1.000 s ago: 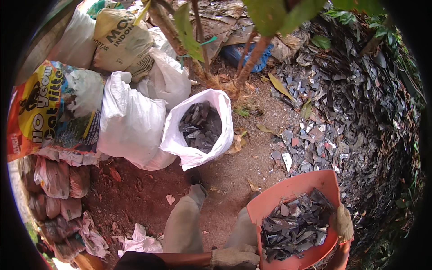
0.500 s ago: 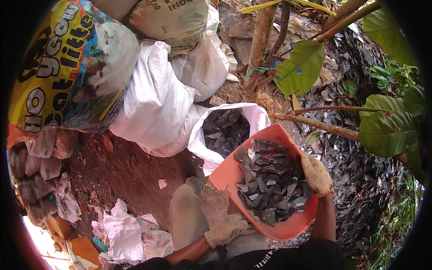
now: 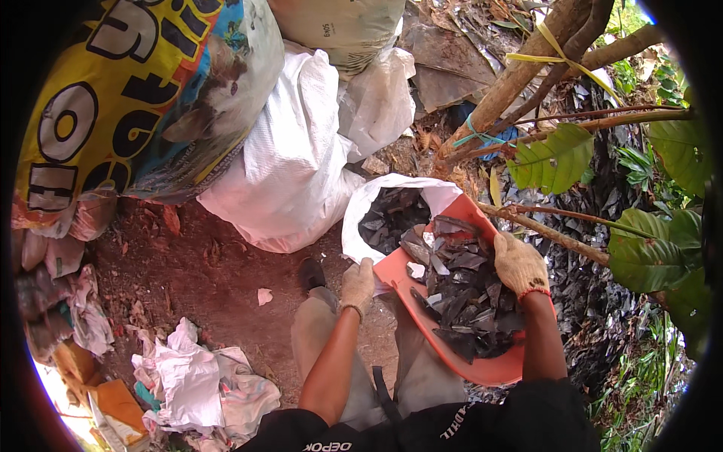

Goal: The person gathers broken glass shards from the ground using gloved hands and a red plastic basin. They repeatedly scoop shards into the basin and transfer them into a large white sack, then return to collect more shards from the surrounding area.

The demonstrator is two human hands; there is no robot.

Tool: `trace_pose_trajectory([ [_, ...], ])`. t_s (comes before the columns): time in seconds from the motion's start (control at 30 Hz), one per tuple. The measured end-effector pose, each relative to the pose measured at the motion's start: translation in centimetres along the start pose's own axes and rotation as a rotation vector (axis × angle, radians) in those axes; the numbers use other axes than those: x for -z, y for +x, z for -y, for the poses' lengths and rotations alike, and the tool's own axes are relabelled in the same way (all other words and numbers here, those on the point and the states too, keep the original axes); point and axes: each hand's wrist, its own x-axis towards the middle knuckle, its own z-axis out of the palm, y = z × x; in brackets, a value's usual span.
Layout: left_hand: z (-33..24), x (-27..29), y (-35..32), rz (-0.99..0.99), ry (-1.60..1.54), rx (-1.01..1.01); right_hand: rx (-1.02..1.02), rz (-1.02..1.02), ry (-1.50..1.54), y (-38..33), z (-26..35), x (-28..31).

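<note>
Big printed yellow sack [image 3: 143, 98] and white woven sacks [image 3: 290, 166] fill the far left, with an open white sack [image 3: 376, 218] in the middle. The orange basin [image 3: 467, 361], heaped with dark shards [image 3: 463, 290], tips toward that sack's mouth; the gloved left hand [image 3: 358, 286] grips its near-left rim, and the gloved right hand [image 3: 520, 264] clamps the right rim. Tilt too quickly and I reckon shards spill past the floppy mouth onto the dirt. Half a second ago the basin sat lower and flatter.
</note>
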Motion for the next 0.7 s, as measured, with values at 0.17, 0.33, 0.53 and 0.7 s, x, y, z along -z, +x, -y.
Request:
trace_pose_trajectory([
  [0.17,-4.1,0.6,-3.8,-0.112,0.293,-0.328,0.031,0.057,-0.157,0.6,2.5,-0.1],
  [0.33,-3.4,0.7,-4.5,-0.098,0.306,-0.447,0.191,0.073,-0.262,0.5,6.9,-1.2],
  [0.53,-4.7,1.2,-5.2,-0.125,0.262,-0.381,0.283,0.031,-0.367,2.3,9.5,-0.1],
  [0.7,-3.4,0.9,-4.0,-0.179,0.207,-0.205,0.250,0.058,-0.407,3.0,9.5,1.7],
])
